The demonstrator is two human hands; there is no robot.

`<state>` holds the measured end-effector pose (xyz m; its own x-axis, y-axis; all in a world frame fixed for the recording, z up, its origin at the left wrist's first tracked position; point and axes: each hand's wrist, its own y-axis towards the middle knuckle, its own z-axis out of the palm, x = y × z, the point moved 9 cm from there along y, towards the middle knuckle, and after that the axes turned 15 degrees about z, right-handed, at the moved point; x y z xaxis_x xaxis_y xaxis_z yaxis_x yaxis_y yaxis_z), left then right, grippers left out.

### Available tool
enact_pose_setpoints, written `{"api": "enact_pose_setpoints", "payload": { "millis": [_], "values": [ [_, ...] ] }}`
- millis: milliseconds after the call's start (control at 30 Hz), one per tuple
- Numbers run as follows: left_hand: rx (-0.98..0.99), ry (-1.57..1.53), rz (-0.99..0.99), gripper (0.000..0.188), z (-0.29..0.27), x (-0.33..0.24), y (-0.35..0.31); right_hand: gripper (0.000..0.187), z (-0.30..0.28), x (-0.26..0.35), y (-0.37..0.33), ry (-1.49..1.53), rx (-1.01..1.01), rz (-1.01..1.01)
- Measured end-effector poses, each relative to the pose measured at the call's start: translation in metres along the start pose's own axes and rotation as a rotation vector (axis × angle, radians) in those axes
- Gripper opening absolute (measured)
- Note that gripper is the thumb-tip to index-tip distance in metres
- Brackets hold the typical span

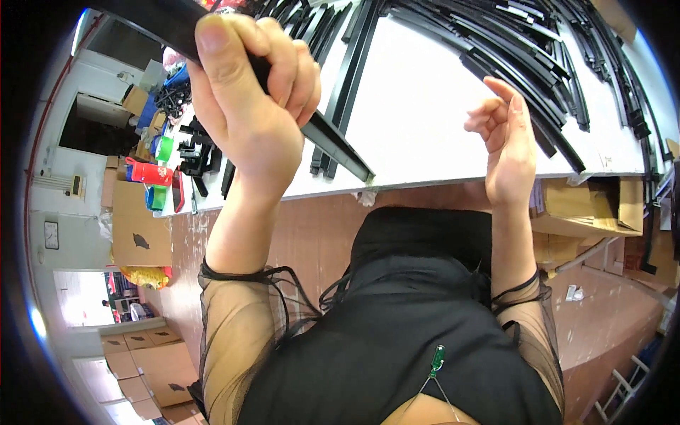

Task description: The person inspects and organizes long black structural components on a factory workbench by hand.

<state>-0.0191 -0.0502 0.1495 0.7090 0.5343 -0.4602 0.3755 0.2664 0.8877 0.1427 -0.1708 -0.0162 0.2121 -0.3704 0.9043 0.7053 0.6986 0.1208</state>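
The long black strip (334,145) goes from the upper left of the frame down toward the upper centre, where its lower end is near the front edge of the table. The left hand (248,106) is closed around it, with the thumb pressed along its side. The right hand (508,152), in the upper right, is empty, its fingers loosely curled and apart from the strip. As I judge, this piece is in the middle of handling: it is picked up but not yet put down. Many similar pieces (528,78) lie at the upper right, but I cannot tell which are finished and which are left. The held strip is straight, narrow and smooth, with a dull shine; whether it is metal or plastic is not clear. The table (418,92) has a flat, white surface. At the left of it are small, angular black parts (195,156), a glossy red container (149,172) and a round green roll (164,148). Farther out, at the right, an open brown carton (584,205) of cardboard stands below the table edge, above a reddish, scuffed floor (304,227).
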Motion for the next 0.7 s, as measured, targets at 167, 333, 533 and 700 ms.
{"api": "enact_pose_setpoints", "payload": {
  "millis": [167, 333, 533, 700],
  "values": [
    [-0.1, -0.026, 0.039, 0.038, -0.036, 0.001, 0.006, 0.042, -0.006, -0.017, -0.007, 0.027, 0.042, 0.115],
    [-0.05, 0.556, 0.68, 0.028, -0.065, -0.07, 0.048, 0.042, -0.022, -0.028, -0.011, -0.025, -0.039, 0.148],
    [0.606, 0.904, 0.11, 0.028, -0.053, 0.098, 0.005, 0.041, -0.026, -0.037, -0.016, 0.009, 0.025, 0.175],
    [1.147, 1.177, 0.122, 0.041, -0.09, 0.193, -0.066, 0.037, -0.014, -0.038, -0.02, -0.037, 0.103, 0.19]
  ]
}}
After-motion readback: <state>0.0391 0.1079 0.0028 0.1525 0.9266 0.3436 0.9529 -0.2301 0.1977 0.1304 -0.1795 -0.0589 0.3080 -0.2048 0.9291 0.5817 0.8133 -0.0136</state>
